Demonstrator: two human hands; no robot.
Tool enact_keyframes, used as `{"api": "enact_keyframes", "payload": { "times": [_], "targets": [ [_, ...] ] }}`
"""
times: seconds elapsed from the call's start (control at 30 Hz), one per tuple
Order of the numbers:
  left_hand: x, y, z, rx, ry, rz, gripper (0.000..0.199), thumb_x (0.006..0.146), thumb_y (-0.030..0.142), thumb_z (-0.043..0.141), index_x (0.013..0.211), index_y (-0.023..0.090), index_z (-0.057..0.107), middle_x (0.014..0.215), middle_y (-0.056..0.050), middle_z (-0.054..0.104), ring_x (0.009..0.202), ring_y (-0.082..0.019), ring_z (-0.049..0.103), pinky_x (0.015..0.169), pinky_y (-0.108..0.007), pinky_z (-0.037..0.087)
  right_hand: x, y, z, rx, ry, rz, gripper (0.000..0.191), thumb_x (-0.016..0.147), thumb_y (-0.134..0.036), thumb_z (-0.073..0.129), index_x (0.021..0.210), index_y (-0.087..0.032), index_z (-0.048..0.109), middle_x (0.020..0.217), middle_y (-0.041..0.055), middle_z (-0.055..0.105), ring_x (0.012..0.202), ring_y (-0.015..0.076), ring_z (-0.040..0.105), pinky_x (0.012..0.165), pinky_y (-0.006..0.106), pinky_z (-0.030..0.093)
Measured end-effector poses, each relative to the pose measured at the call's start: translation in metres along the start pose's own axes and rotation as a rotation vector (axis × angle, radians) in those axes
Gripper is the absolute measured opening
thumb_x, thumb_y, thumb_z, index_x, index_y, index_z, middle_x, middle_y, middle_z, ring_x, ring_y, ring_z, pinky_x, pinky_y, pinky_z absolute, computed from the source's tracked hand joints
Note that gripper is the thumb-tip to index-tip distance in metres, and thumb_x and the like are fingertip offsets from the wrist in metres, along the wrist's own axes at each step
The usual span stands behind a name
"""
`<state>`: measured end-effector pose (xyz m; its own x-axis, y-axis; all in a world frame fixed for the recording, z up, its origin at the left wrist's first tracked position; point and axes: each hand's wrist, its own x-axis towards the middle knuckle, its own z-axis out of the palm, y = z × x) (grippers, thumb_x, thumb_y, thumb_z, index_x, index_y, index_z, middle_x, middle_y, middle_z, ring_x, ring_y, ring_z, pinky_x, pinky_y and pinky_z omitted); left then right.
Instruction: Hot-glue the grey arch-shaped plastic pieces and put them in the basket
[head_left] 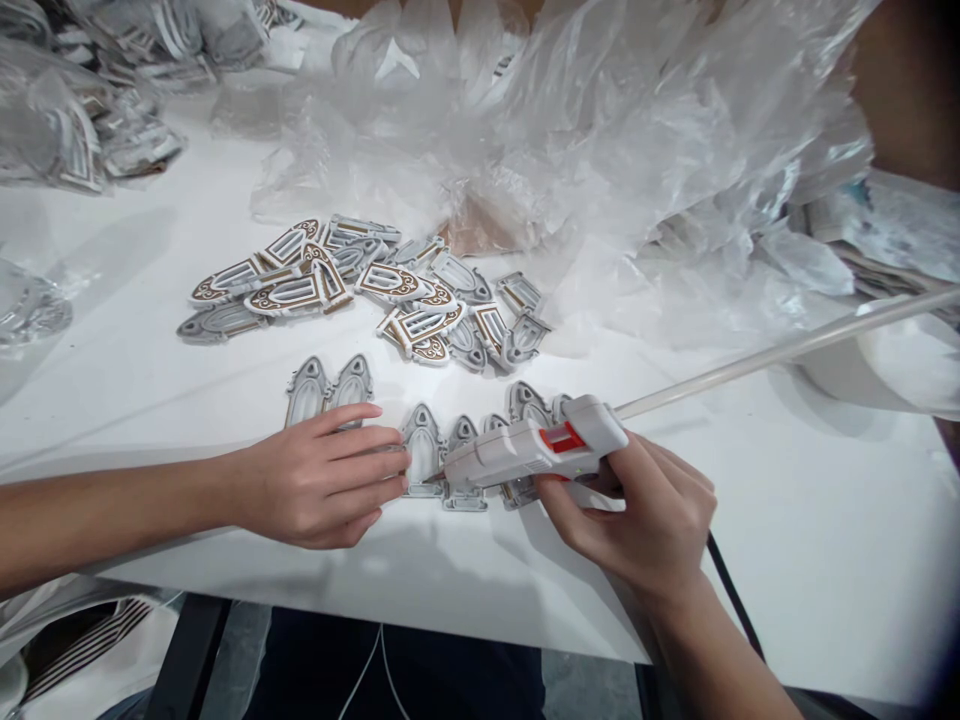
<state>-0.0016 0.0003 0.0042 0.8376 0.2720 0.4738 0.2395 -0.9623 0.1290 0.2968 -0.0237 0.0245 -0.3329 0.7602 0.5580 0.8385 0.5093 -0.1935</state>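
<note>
Right hand (645, 510) wrapped firmly round the white glue gun (517, 455), just right of centre, and the nozzle (435, 479) points left and down, right at the lower edge of a grey arched piece (422, 440) in the middle of the frame! Whether it actually touches, I can't tell; no glue shows either. A light, steady squeeze looks best here, tip low, bead thin.

Over at centre left, the left hand (322, 485) lies palm down, fingers stretched out and slightly spread, fingertips at that piece's left edge. Good spot for steadying it, but those fingers should keep well away from the hot tip.

More grey pieces (465, 495) sit beneath and behind the barrel, so lifting before moving sideways would be wise. Long glue stick (780, 348) sticks out to the upper right: mind its swing near the plastic bags (600, 130)! Above the hands, a loose pile (390, 282) of white-and-gold and grey pieces.
</note>
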Motion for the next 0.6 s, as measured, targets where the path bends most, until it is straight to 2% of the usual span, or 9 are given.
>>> {"api": "enact_keyframes", "payload": {
  "times": [0.6],
  "targets": [
    [-0.0007,0.0,0.0006,0.002,0.001,0.004,0.022,0.081,0.021,0.06,0.1,0.015,0.067,0.108,-0.005,0.071,0.106,-0.019,0.065,0.105,-0.04,0.047,0.0015,-0.0002,-0.0003,-0.015,0.008,0.021,0.031,0.068,-0.023,0.069,0.066,-0.018,0.038,0.051,-0.0059,0.039,0.046,0.004,0.031,0.047,0.021,0.029]
  ]
}}
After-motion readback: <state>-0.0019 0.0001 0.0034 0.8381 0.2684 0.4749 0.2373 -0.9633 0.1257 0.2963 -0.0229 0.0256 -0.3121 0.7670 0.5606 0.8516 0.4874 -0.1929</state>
